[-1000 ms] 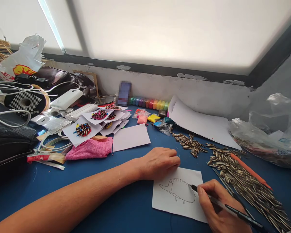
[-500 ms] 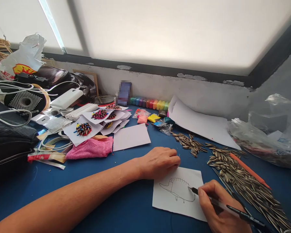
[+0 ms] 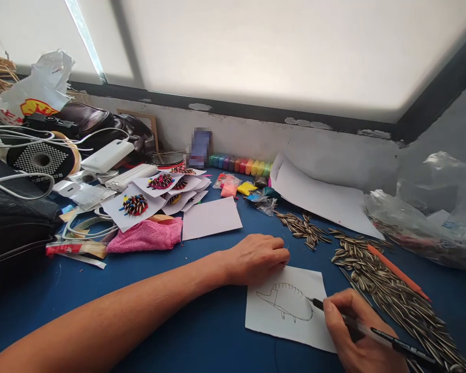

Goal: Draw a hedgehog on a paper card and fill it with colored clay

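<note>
A small white sheet [image 3: 267, 326] lies on the blue table, bearing a line drawing [image 3: 293, 305] of an animal with a pointed snout, a jagged back and short legs. My right hand [image 3: 359, 326] is closed round a black pen [image 3: 355, 324], its tip by the back end of the outline. My left hand [image 3: 258, 259] rests in a loose fist at the sheet's upper left corner. Its fingertips are turned under, so what they hold, if anything, is hidden.
Right of the sheet spread striped sunflower seeds [image 3: 396, 295] with an orange stick [image 3: 398, 272] on them. Behind lie blank paper [image 3: 213, 220], clay packets [image 3: 246, 188] and finished seed pictures [image 3: 135, 205]. A pink cloth [image 3: 145, 235] and black bag [image 3: 15, 223] are left; a plastic bag [image 3: 431, 217] is right.
My right hand and the pen have shifted slightly right, and the pen tip has moved from inside the outline to its back edge. My left hand stays at the sheet's corner.
</note>
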Demonstrator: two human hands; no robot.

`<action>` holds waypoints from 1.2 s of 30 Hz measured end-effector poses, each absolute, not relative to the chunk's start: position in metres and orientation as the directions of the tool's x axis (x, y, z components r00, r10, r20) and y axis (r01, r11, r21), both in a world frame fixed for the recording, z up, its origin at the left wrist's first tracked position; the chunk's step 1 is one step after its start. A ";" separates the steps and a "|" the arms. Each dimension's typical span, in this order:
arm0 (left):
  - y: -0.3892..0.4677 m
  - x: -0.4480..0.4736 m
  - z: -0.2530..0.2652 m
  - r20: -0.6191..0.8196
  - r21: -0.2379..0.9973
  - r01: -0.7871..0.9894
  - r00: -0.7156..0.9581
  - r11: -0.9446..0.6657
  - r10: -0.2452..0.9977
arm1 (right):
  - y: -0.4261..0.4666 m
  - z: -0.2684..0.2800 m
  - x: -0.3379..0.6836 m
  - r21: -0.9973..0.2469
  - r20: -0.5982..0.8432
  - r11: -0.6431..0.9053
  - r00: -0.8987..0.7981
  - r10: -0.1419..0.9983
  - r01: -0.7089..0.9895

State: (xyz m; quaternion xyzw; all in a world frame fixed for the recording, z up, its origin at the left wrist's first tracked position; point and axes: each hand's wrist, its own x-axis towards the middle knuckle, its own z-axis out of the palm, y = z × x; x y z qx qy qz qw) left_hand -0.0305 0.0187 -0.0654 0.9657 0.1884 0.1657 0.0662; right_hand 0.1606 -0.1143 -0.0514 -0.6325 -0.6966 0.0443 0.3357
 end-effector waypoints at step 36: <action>0.019 -0.031 -0.067 0.324 0.203 0.328 0.867 -0.923 0.379 | -0.116 -0.058 0.144 -0.511 0.389 0.276 -0.068 0.919 0.814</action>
